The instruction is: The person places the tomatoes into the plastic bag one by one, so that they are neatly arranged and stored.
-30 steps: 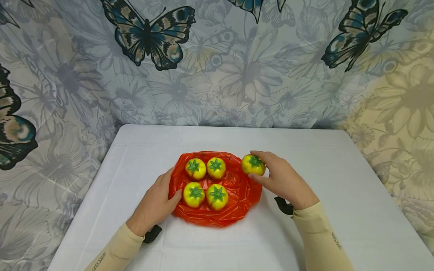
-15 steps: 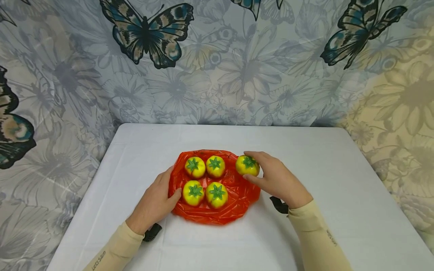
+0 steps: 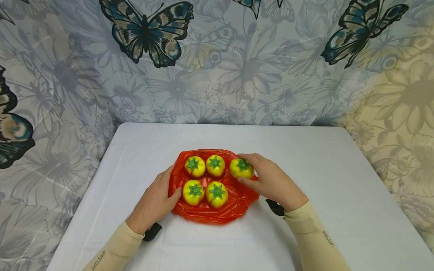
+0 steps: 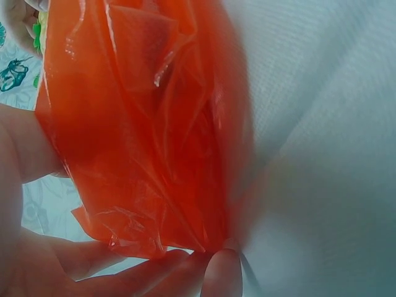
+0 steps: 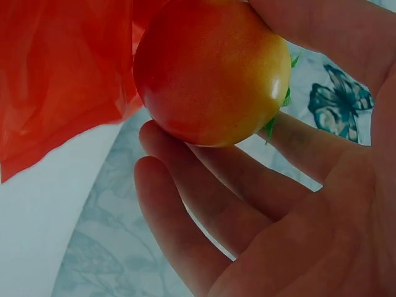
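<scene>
A red plastic bag (image 3: 237,194) lies spread wide, with several yellow tomatoes (image 3: 193,192) sitting in it, green leafy tops up. At its left side, my left hand (image 3: 152,205) holds the bag, the thumb over the rim and the fingers along the outside; the left wrist view shows the crinkled bag wall (image 4: 142,124) close up. Over the bag's right part, my right hand (image 3: 272,182) grips another tomato (image 3: 240,169) between thumb and fingers. Seen from below in the right wrist view, this tomato (image 5: 210,74) is red turning to yellow, with the bag's edge (image 5: 62,80) beside it.
The bag rests on a table with a white cloth (image 3: 152,146). Behind and beside the table hangs fabric (image 3: 251,75) printed with flowers and butterflies. A dark strap piece (image 3: 152,232) shows under the left wrist, another (image 3: 274,207) under the right.
My right hand has moved left with its tomato, from the bag's right edge to over the bag, close to the back row. The left hand stays at the bag's left side.
</scene>
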`<state>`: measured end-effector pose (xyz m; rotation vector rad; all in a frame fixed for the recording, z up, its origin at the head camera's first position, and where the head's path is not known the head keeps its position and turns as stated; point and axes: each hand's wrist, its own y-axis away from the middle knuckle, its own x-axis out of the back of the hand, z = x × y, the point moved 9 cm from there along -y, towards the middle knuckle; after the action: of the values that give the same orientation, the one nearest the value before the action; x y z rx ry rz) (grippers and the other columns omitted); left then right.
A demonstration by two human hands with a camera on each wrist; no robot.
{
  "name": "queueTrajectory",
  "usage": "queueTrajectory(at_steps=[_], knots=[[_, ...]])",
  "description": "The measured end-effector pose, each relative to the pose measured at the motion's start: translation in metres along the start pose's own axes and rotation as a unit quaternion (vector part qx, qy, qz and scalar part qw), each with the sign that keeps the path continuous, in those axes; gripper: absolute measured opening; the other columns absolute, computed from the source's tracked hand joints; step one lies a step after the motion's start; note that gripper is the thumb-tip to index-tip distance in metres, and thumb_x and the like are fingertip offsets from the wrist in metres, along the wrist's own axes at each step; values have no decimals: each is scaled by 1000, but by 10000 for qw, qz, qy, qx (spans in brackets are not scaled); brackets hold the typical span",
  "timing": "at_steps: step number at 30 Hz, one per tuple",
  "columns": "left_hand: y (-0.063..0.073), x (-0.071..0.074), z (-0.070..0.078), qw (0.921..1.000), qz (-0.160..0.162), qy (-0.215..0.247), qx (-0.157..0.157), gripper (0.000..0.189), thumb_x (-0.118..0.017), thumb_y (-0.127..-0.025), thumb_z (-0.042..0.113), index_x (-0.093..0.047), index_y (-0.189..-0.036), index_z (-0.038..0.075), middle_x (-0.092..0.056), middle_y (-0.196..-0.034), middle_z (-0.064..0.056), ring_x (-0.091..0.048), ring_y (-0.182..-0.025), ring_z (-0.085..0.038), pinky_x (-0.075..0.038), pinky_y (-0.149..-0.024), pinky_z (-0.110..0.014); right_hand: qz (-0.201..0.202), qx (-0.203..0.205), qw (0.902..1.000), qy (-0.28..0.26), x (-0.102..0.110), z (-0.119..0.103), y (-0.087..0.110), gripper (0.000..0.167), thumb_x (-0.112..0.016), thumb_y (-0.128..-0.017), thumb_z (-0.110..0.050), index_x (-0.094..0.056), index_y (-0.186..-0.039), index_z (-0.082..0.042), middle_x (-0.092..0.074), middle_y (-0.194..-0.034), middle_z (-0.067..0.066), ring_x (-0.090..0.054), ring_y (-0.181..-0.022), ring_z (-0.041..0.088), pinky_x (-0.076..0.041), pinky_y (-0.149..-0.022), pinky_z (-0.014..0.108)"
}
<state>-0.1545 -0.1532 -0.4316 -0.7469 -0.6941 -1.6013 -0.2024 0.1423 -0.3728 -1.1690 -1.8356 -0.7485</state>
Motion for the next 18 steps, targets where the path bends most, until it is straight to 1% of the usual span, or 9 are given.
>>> queueTrajectory(at_steps=[7,18], knots=[[0,0,0,10000,9,28,-20,79,-65,-106,28,-27,-170,3,-48,-163,-23,-59,-141,-42,-55,-112,-62,-98,39,9999,1,-9,-5,-1,71,-83,-96,-34,-54,-158,-18,-63,-151,8,-64,-136,30,-59,-109,55],[0,1,-1,10000,6,64,-30,79,-65,-106,28,-27,-170,4,-48,-163,-23,-59,-142,-41,-54,-112,-62,-231,168,9995,107,-22,-10,-3,69,-84,-95,-34,-56,-155,-14,-65,-146,12,-63,-134,32,-58,-111,53]])
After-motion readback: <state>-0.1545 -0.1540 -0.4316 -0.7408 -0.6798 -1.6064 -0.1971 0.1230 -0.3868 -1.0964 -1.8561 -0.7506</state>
